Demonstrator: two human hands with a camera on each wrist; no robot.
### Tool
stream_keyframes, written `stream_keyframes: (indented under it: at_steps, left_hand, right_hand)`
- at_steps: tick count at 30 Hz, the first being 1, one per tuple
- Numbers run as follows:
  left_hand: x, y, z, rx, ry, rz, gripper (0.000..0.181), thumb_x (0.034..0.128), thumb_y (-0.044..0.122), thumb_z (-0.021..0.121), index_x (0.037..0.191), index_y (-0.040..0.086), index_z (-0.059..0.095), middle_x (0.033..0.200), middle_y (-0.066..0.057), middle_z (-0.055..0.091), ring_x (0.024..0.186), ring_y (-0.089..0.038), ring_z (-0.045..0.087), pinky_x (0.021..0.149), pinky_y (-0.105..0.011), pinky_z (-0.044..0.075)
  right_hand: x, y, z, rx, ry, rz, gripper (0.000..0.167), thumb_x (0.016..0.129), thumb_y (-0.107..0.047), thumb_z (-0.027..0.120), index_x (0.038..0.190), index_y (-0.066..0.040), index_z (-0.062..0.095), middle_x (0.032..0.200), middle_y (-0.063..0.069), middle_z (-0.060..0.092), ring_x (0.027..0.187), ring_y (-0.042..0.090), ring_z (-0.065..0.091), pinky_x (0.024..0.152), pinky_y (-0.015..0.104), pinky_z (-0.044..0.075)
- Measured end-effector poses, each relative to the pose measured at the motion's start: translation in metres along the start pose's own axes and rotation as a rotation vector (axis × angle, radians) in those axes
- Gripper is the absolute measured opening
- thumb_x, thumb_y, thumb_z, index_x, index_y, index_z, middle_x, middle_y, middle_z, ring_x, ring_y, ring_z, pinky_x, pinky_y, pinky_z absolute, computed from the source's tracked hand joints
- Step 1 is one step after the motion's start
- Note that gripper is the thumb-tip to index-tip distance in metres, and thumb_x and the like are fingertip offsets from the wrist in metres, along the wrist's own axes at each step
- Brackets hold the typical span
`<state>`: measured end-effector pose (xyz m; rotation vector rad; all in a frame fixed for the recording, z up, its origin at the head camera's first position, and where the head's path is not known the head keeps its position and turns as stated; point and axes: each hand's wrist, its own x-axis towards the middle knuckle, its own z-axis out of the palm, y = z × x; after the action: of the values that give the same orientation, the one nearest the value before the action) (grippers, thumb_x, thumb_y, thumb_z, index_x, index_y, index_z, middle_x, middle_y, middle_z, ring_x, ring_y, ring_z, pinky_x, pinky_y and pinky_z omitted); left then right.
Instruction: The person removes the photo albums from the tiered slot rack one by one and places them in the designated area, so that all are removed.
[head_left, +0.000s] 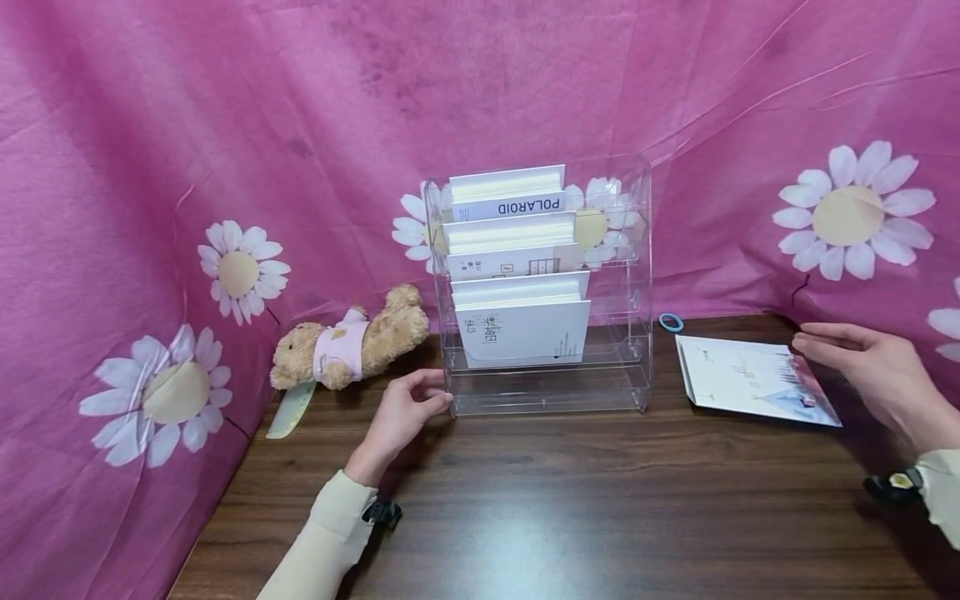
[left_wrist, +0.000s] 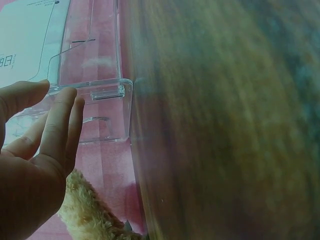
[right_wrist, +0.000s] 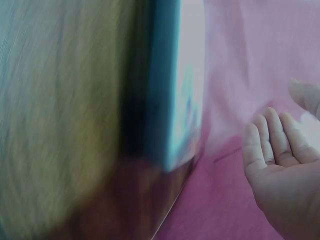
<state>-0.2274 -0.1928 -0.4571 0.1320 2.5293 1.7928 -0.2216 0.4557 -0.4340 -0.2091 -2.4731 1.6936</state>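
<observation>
In the head view a clear tiered rack (head_left: 547,404) stands upright, with white books in its tiers: one marked POLAROID (head_left: 517,206), a middle one (head_left: 495,265) and a front one (head_left: 525,333). My left hand (head_left: 405,417) touches the rack's lower left side; the left wrist view shows this hand (left_wrist: 45,135) with fairly straight fingers against the clear plastic. To the right a white book with a blue and pink picture (head_left: 742,377) lies flat on the table. My right hand (head_left: 877,367) hovers at its right end, fingers extended; in the right wrist view the palm (right_wrist: 285,175) holds nothing.
A teddy bear in a pink shirt (head_left: 341,346) lies left of the rack, partly over a pale green comb (head_left: 288,412). A blue ring (head_left: 671,322) lies right of the rack. Pink flowered cloth (head_left: 525,83) hangs behind and beside the dark wooden table (head_left: 600,500).
</observation>
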Motion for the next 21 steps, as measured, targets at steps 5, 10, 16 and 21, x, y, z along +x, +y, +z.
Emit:
stream_keyframes:
  at_steps: [5,10,16,21]
  left_hand:
    - [0.000,0.000,0.000,0.016,0.003,0.006,0.036,0.0982,-0.004,0.079,0.134,-0.004,0.075,0.107,-0.021,0.084,0.097,-0.014,0.077,0.080,-0.017,0.063]
    - [-0.002,0.001,0.001,0.031,0.012,0.017,0.035,0.0985,-0.003,0.079,0.133,-0.005,0.075,0.107,-0.023,0.084,0.100,-0.022,0.079,0.078,-0.015,0.061]
    - [-0.003,0.001,0.001,0.013,0.015,0.020,0.035,0.0984,-0.004,0.078,0.133,-0.006,0.075,0.109,-0.026,0.083,0.103,-0.029,0.079,0.079,-0.014,0.061]
    - [-0.003,0.001,0.001,0.014,0.009,0.027,0.036,0.0984,-0.004,0.078,0.134,-0.007,0.074,0.110,-0.026,0.083,0.102,-0.027,0.079,0.079,-0.014,0.061]
  right_hand:
    - [-0.002,-0.020,0.016,-0.057,-0.020,-0.056,0.030,0.105,-0.021,0.081,0.117,-0.048,0.079,0.103,-0.042,0.077,0.091,-0.021,0.067,0.073,0.004,0.056]
    - [-0.009,-0.045,0.035,-0.117,-0.037,-0.059,0.031,0.107,-0.033,0.080,0.137,-0.036,0.077,0.108,-0.045,0.076,0.099,-0.021,0.063,0.075,0.007,0.052]
    - [-0.010,-0.081,0.051,-0.187,-0.038,-0.138,0.046,0.104,-0.035,0.083,0.146,-0.021,0.074,0.110,-0.045,0.075,0.107,-0.025,0.063,0.086,0.002,0.044]
    - [-0.013,-0.107,0.066,-0.126,-0.079,-0.176,0.044,0.102,-0.026,0.085,0.144,-0.017,0.075,0.116,-0.038,0.079,0.107,-0.018,0.071,0.088,0.002,0.051]
